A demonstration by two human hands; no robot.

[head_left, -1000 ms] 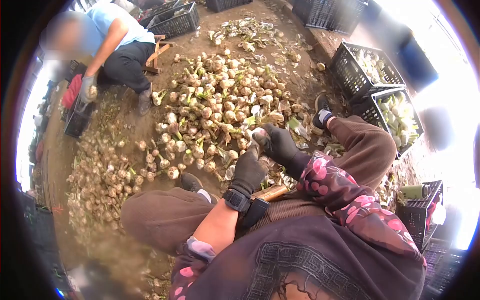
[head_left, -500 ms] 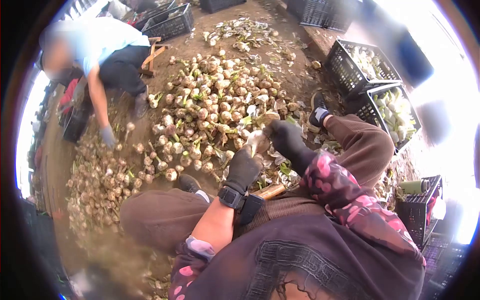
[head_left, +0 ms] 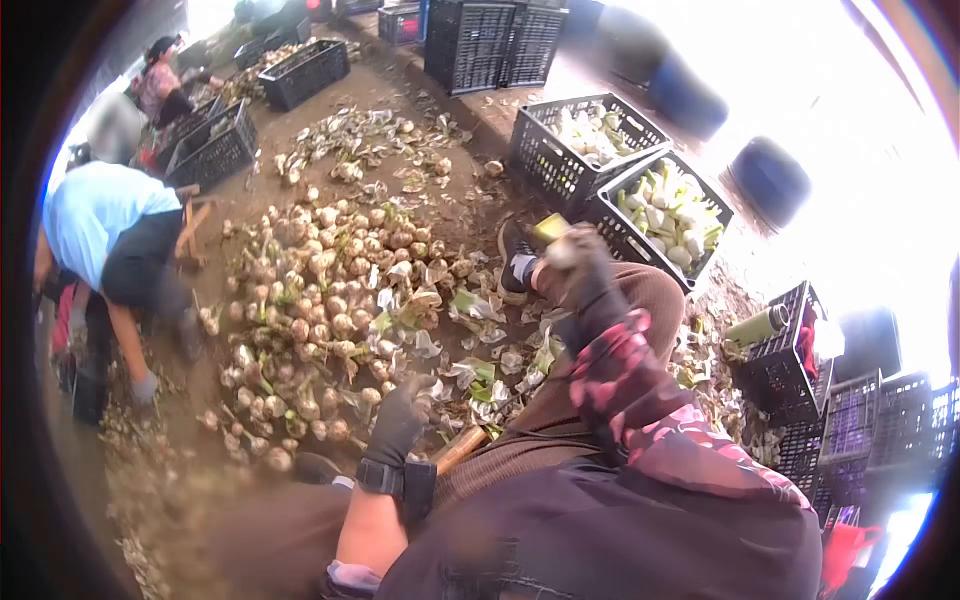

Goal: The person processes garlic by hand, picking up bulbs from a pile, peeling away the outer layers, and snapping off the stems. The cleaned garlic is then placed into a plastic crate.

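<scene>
My right hand (head_left: 590,270), in a dark glove and blurred by motion, is closed round a pale bulb (head_left: 562,252) with a yellow-green stem end. It is over my bent knee, just left of a black crate (head_left: 610,230) holding white bulbs with green stems (head_left: 672,215). My left hand (head_left: 400,420), gloved with a black device at the wrist, is low beside the pile of unpeeled bulbs (head_left: 320,290); its fingers are smeared and partly hidden. A wooden handle (head_left: 460,449) lies across my lap near that wrist.
Loose peelings (head_left: 480,385) lie between pile and knee. Another bulb crate (head_left: 548,165) stands behind the nearer one. A co-worker in light blue (head_left: 110,215) bends at the left; another person (head_left: 160,85) sits farther back. A crate with a green cylinder (head_left: 762,325) stands right.
My view has turned to the right. My hands, together at a bulb before, are now apart; the right has moved away towards the crates with a bulb.
</scene>
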